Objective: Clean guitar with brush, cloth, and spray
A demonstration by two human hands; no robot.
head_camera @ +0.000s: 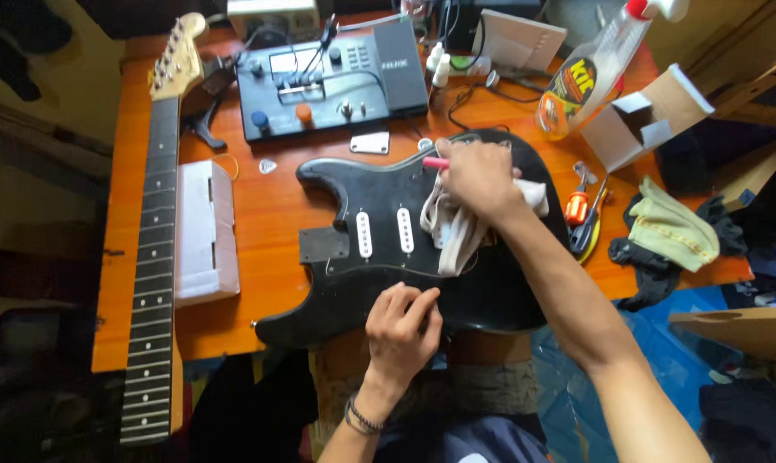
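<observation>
Orange table – black guitar body on it; left hand fingers curled, pressing lower edge, right hand fingers clamped on white cloth – detached neck left.

Black guitar body, white cloth

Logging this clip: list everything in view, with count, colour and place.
guitar body: 1, black, table centre
cloth: 1, white, on the body under the right hand
guitar neck: 1, dark fretboard, table left edge
box: 1, white, beside the neck
pedal unit: 1, dark blue-black, table rear
spray bottle: 1, clear with red cap, rear right
carton: 1, open cardboard, right
screwdrivers: about 2, orange and dark handles, right of the body
rags: several, yellow-green and black, right edge
table: 1, orange wood
left hand: steadies the body's near edge
right hand: presses the cloth
</observation>
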